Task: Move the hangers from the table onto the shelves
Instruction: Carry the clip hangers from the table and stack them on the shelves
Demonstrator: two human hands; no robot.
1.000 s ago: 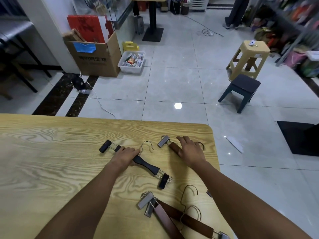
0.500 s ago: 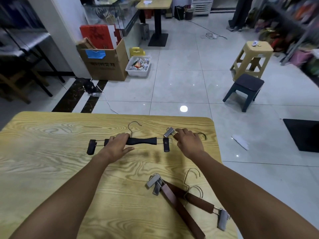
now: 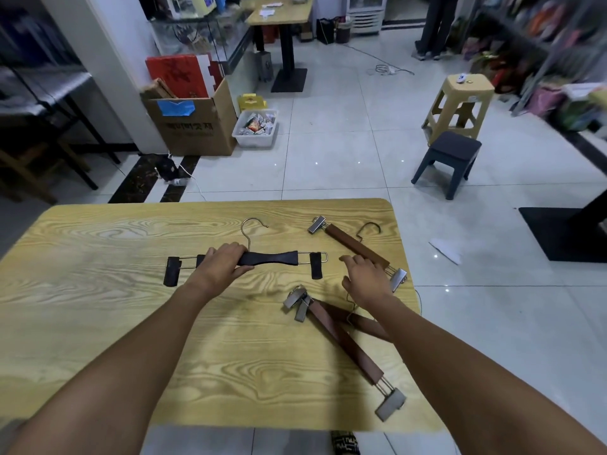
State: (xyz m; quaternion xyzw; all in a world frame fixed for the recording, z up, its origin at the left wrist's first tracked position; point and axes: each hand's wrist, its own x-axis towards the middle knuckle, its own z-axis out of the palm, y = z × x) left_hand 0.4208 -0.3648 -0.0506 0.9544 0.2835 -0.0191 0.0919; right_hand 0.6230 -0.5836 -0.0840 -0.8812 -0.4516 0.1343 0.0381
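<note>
**Hangers: four clip-type, all at the table**

Black hanger: bar runs left to right across mid-table, gold wire hook pointing away, a black clip at each end. The left hand grips the bar left of centre; resting or just lifted, cannot tell.

Far brown hanger: flat, diagonal, near the right edge, silver clips, dark hook.

Crossed brown hangers: two, nearer, one over the other, their silver clips bunched at the upper-left ends.

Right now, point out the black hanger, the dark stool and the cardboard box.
black hanger (image 3: 272, 258), head view, on the middle of its black bar.
dark stool (image 3: 455, 146), head view, on its seat.
cardboard box (image 3: 197, 136), head view, on its front wall.
</note>
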